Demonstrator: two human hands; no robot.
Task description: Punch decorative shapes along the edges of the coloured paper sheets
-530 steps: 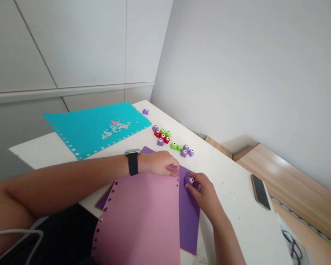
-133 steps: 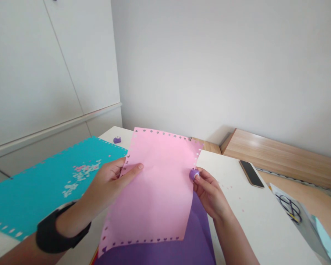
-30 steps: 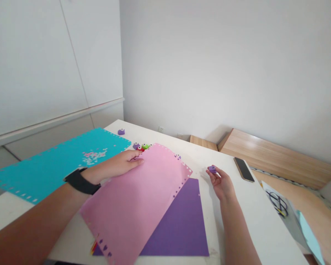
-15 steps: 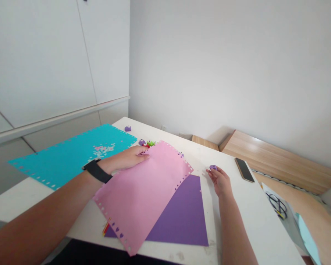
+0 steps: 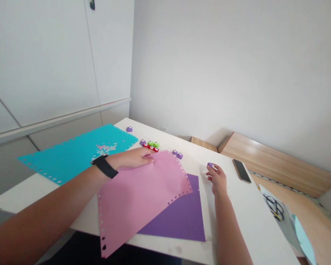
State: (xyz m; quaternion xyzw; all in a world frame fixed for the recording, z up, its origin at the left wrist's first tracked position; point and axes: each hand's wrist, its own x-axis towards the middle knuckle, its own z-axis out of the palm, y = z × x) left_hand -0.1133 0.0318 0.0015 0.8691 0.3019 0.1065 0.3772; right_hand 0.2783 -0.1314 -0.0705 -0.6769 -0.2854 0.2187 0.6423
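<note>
Here, the left hand (image 5: 139, 157) keeps its grip on the pink sheet (image 5: 143, 197), partly hiding the purple paper (image 5: 179, 222); the right hand (image 5: 218, 180) (near the phone (image 5: 241, 171)) pinches a purple punch (image 5: 210, 165).

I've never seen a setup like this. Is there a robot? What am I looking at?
No robot here: these are a person's two bare hands, filmed by one camera worn on the head, looking forward and down. The left hand grips the pink sheet, which has small holes along its edges. The right hand holds a small purple piece at its fingertips, apart from the sheet. On the white table lie a purple sheet, partly hidden behind the pink one, a blue sheet bearing paper bits, a cluster of small red, green and purple pieces, and a phone near the right edge.
</note>
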